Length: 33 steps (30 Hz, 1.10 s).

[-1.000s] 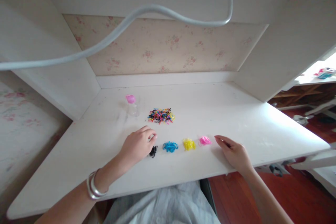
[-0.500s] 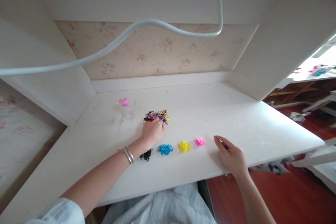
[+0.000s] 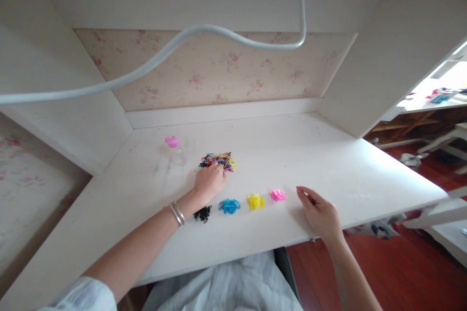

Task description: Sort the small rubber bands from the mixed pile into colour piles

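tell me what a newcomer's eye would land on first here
Probably the mixed heap of small multicoloured bands on the white desk, with the fingers of the left hand at its near edge. Nearer the person, a row of single-colour piles runs left to right: black, blue, yellow and pink. The thick white cable curving across the upper view also stands out.

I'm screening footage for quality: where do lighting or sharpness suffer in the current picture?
Head view: glare washes the right side of the desk; the window is blown out; a soft shadow lies beside the right hand; strands in the mixed pile blur together; wide-angle stretching shows towards the edges.
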{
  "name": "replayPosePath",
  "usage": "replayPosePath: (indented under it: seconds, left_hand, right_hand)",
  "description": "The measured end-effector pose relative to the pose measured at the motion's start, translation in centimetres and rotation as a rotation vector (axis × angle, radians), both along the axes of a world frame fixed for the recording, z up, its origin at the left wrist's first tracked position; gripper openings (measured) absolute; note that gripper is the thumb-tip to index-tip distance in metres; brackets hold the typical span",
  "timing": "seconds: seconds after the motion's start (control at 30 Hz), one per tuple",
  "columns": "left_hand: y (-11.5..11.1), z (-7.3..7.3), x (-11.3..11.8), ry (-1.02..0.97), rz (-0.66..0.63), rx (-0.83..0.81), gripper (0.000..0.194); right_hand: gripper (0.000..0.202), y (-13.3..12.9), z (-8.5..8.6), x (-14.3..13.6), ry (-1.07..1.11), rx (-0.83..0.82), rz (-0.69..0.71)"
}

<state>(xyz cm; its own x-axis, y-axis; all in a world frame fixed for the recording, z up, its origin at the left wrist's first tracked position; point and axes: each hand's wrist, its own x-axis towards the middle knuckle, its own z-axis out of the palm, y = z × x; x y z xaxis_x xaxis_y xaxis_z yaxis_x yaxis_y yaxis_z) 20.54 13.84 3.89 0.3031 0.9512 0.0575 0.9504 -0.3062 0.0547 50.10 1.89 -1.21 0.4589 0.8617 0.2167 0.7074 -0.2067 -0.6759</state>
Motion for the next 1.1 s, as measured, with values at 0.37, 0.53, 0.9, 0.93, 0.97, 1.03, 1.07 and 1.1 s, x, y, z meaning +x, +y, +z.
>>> replayPosePath:
  seconds: [0.37, 0.53, 0.9, 0.93, 0.97, 1.03, 1.07, 1.1]
  left_hand:
    - [-0.2, 2.8, -1.6, -0.008, -0.12, -0.033, 0.035]
    - [-0.1, 3.9, -0.9, -0.057, -0.212, -0.032, 0.033]
    - [-0.6, 3.8, 5.1, -0.239, -0.649, -0.241, 0.029]
    - [-0.6, 3.7, 5.6, -0.239, -0.684, -0.261, 0.028]
    - [-0.5, 3.5, 6.2, -0.237, -0.717, -0.281, 0.027]
    - [-0.4, 3.1, 7.1, -0.227, -0.771, -0.306, 0.024]
    - [-0.3, 2.8, 7.5, -0.221, -0.79, -0.312, 0.023]
    - [-0.2, 2.6, 7.8, -0.213, -0.805, -0.314, 0.023]
  right_hand:
    - [0.047, -0.1, 0.4, -0.3, -0.003, -0.006, -0.026]
    - [0.049, -0.1, 0.3, -0.3, -0.006, 0.0, -0.017]
    - [0.049, -0.1, 0.4, -0.3, 0.014, 0.004, -0.027]
    - [0.05, -0.1, 0.4, -0.3, 0.017, 0.006, -0.025]
    - [0.049, -0.1, 0.3, -0.2, 0.019, 0.005, -0.021]
    - [0.049, 0.0, 0.3, -0.2, 0.019, 0.001, -0.013]
    - [0.049, 0.0, 0.3, -0.2, 0.017, 0.001, -0.011]
    - [0.05, -0.1, 0.3, -0.2, 0.013, 0.001, -0.009]
